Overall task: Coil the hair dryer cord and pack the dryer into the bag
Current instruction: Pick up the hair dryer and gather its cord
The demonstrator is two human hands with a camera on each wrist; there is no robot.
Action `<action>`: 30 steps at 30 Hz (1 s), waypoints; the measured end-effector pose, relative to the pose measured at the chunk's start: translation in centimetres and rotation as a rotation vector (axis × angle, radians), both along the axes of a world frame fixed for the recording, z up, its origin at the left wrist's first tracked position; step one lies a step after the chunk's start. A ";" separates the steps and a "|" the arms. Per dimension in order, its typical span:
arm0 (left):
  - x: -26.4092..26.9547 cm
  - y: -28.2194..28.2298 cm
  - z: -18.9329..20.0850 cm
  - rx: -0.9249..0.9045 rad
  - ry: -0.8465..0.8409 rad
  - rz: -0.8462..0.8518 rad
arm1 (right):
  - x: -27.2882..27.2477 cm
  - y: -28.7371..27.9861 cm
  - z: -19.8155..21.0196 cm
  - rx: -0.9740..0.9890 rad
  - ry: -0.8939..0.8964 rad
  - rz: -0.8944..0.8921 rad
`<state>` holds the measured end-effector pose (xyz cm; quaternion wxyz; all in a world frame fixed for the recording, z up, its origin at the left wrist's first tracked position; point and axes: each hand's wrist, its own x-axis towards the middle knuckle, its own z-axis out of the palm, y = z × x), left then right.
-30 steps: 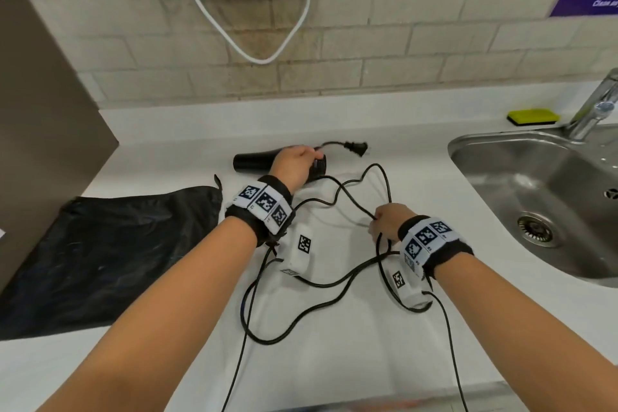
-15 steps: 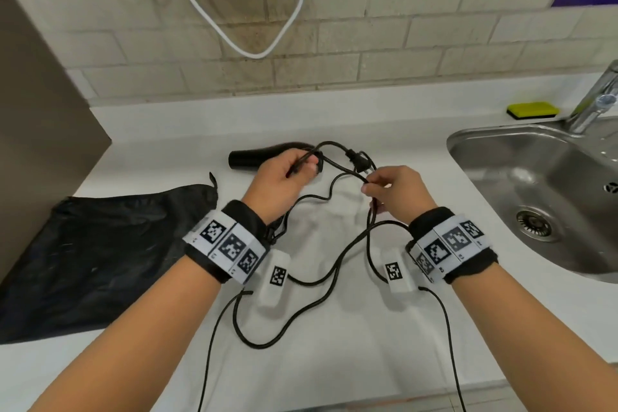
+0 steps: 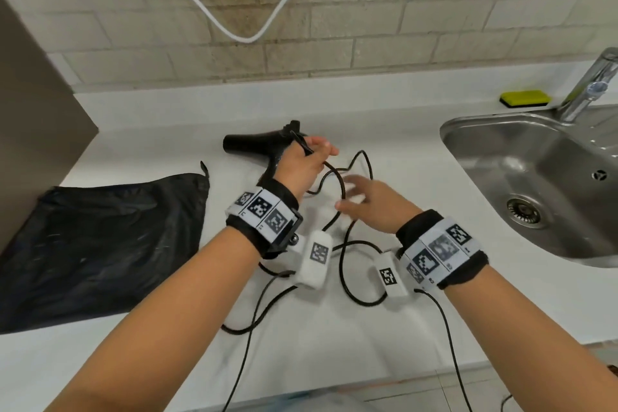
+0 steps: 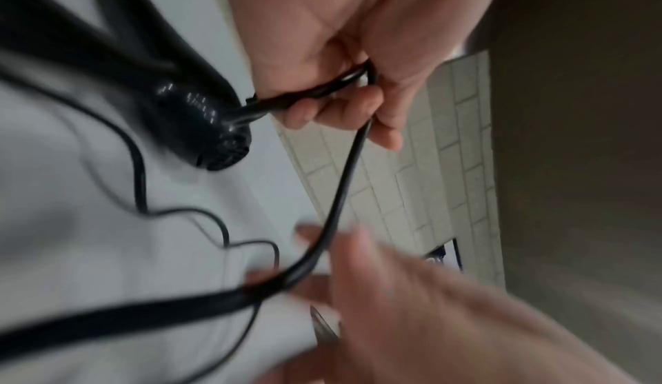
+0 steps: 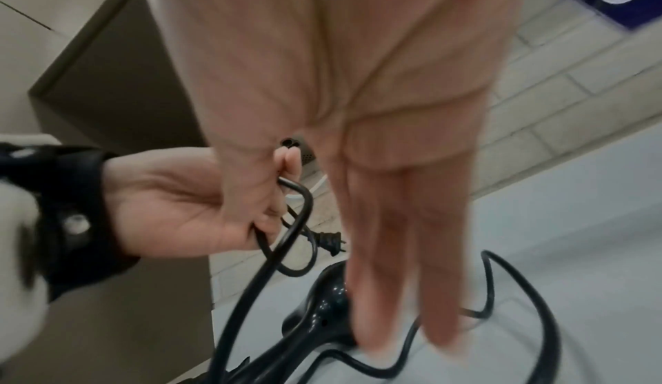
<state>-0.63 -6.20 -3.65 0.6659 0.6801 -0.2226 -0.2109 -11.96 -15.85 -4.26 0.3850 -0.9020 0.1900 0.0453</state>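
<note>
The black hair dryer (image 3: 254, 144) lies on the white counter (image 3: 401, 144) beyond my left hand (image 3: 307, 164). That hand grips a loop of the black cord (image 4: 344, 180) in curled fingers, and the plug (image 5: 328, 241) sticks out past them. My right hand (image 3: 364, 201) hovers just right of it, blurred, fingers straight and spread, holding nothing. In the left wrist view the cord runs down from the left hand across the right fingers (image 4: 358, 277). The rest of the cord (image 3: 340, 273) lies in loose loops under both wrists. The black bag (image 3: 100, 244) lies flat at the left.
A steel sink (image 3: 468, 130) with a faucet (image 3: 588, 87) fills the right side, and a yellow sponge (image 3: 524, 99) sits behind it. A brown panel (image 3: 33, 110) bounds the left. A white cable (image 3: 234, 33) hangs on the brick wall.
My right hand has let go of the cord, opened its fingers and dropped back toward me. My left hand has carried the cord loop and plug back toward the dryer.
</note>
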 end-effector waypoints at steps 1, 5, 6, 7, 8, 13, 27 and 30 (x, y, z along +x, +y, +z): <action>0.4 0.0 0.0 -0.007 -0.020 0.008 | -0.5 -0.1 0.0 -0.021 0.138 0.076; 1.8 0.7 0.1 -0.017 -0.042 -0.015 | -2.0 -0.2 -0.5 0.004 0.446 0.251; 2.1 0.9 0.1 -0.017 -0.038 -0.031 | -2.1 -0.2 -0.8 -0.043 0.464 0.258; 2.3 1.3 0.2 -0.011 -0.035 -0.049 | -2.1 -0.1 -1.2 -0.101 0.470 0.270; 2.5 1.5 0.2 -0.001 -0.034 -0.065 | -2.0 0.0 -1.6 -0.168 0.486 0.284; 2.7 2.7 0.1 0.123 -0.116 -0.167 | -1.3 0.4 -3.4 -0.378 0.468 0.349; -0.4 3.6 -1.4 0.559 -0.251 -0.672 | 1.2 0.9 2.5 -0.349 -0.464 -0.007; -0.5 3.8 -1.9 0.497 -0.169 -0.580 | 1.9 0.7 1.8 -0.330 -0.512 0.026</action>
